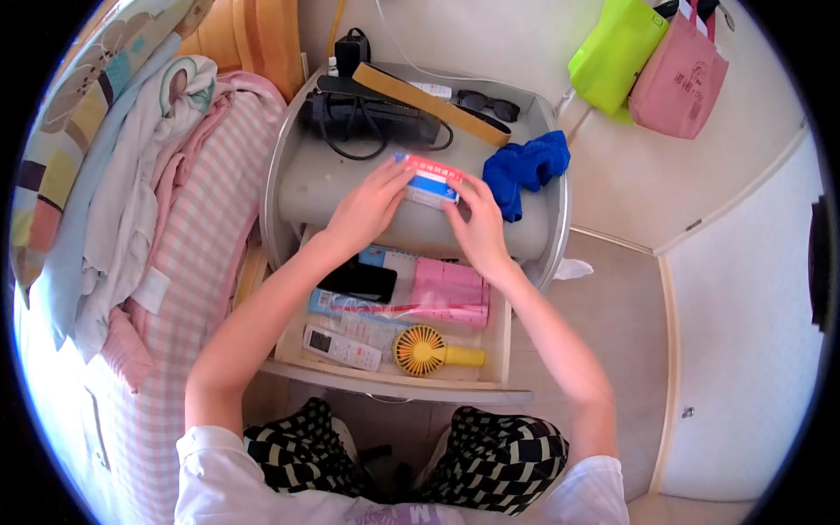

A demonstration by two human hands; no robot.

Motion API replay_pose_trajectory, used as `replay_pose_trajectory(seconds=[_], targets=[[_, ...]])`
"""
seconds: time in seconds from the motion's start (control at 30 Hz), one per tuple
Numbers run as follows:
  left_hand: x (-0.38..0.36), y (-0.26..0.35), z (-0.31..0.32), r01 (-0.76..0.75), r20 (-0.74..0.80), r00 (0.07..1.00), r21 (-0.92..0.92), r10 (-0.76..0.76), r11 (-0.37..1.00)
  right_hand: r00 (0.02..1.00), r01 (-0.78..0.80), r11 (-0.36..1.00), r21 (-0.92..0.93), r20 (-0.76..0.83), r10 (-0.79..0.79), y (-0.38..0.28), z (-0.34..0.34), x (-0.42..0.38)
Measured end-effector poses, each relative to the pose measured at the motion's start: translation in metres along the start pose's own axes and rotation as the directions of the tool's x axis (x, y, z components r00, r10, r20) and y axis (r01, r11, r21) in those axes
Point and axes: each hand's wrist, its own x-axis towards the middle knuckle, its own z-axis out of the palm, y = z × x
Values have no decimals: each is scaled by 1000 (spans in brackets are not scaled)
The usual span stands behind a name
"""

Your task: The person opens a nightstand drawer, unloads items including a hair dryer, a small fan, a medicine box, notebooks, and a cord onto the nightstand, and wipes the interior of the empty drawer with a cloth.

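Observation:
A small red, white and blue medicine box (430, 181) is held up above the nightstand top (319, 199). My left hand (372, 206) grips its left end, and my right hand (477, 223) has its fingers closed on the right end. Below my hands the drawer (503, 354) is pulled out. In it lie a black phone (359, 282), a pink packet (451, 284), a white remote control (341, 347) and a yellow handheld fan (422, 350). A blue cloth (525, 166) lies on the top, to the right of my right hand.
At the back of the top are a black bag (376, 118), a tan strap (437, 105) and sunglasses (487, 106). A bed (197, 262) with clothes stands to the left. A green bag (617, 52) and a pink bag (678, 79) hang at the right.

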Motion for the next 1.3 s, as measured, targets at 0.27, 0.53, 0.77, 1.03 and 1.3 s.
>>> replay_pose_trajectory(seconds=[0.27,0.53,0.77,1.03,1.3], targets=[[21,-10,22,-21,-29,999,55,23,998,994,66,951,-303,-64,-89,11,12,19],[-42,0,-27,-137,-155,978,9,136,991,947,320,924,-212,60,-314,-22,-18,-30],[-116,-43,-9,-66,128,990,66,57,996,807,230,955,-187,585,-80,21,52,-89],[-135,-69,26,76,429,849,477,-307,875,701,202,964,-175,713,-17,9,121,-98],[-162,-74,44,119,506,760,509,-408,852,720,92,984,-155,693,42,23,137,-102]])
